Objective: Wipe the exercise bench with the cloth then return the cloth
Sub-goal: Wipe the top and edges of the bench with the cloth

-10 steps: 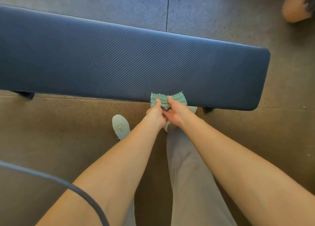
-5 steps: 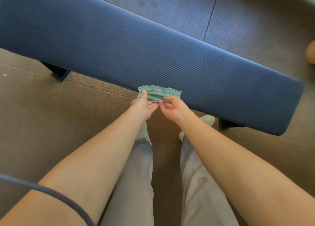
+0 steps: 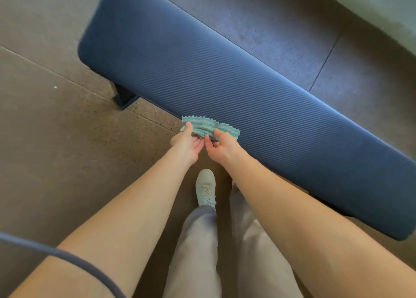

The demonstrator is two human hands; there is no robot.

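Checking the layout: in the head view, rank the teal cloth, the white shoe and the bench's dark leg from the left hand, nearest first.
From the left hand:
1. Teal zigzag-edged cloth, held in it.
2. White lace-up shoe, below on the floor.
3. Dark bench leg, up-left under the blue padded bench.

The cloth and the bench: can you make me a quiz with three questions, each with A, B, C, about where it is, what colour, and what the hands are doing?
1. Where is the cloth?
A. At the near edge of the bench
B. On the floor
C. Draped over the shoe

2. What colour is the bench pad?
A. Red
B. Dark blue
C. Yellow

3. How is the cloth held?
A. By the left hand only
B. By nobody
C. By both hands

Answers:
1 A, it sits against the pad's near edge.
2 B, the ribbed pad is dark blue.
3 C, the left hand and right hand each pinch an end.
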